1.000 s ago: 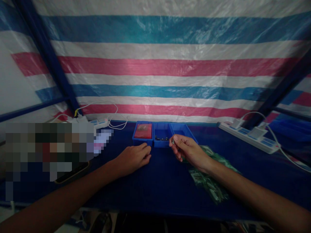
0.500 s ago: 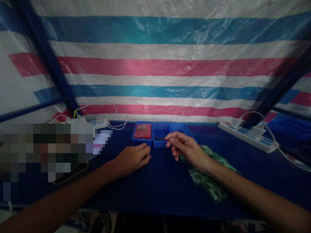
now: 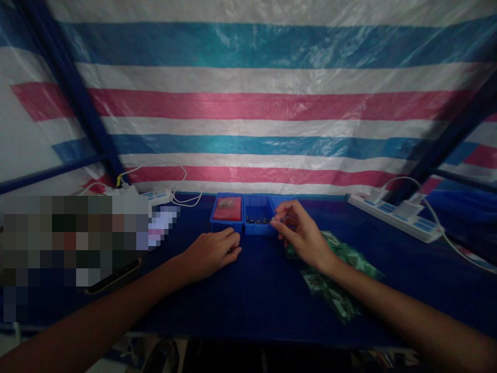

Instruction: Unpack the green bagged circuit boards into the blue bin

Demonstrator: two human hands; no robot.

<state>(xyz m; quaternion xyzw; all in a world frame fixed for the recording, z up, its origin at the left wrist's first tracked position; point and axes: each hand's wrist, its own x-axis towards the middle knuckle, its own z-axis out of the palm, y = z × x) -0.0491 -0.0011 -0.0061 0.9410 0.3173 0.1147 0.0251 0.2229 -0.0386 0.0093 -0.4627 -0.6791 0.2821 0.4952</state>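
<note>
Shifted slightly rightward since half a second ago, the right hand [image 3: 305, 235] is now held at the near right corner of the middle blue bin [image 3: 256, 229], where small parts [image 3: 253, 221] are gathered. Thumb and forefinger are brought close; whether anything is pinched cannot be told. Unmoved, the left hand [image 3: 212, 251] is kept curled on the table [image 3: 264, 295], palm hidden.

Sm. shiny pc [image 3: 273, 219], too tiny to ID, pinched btwn thumb & finger of my R hand [image 3: 305, 235], by front R corner of the mid blue bin [image 3: 257, 229]. More sm. pcs [image 3: 254, 221], dark w/ bright bits, lie loose inside, nr its front wall.
</note>
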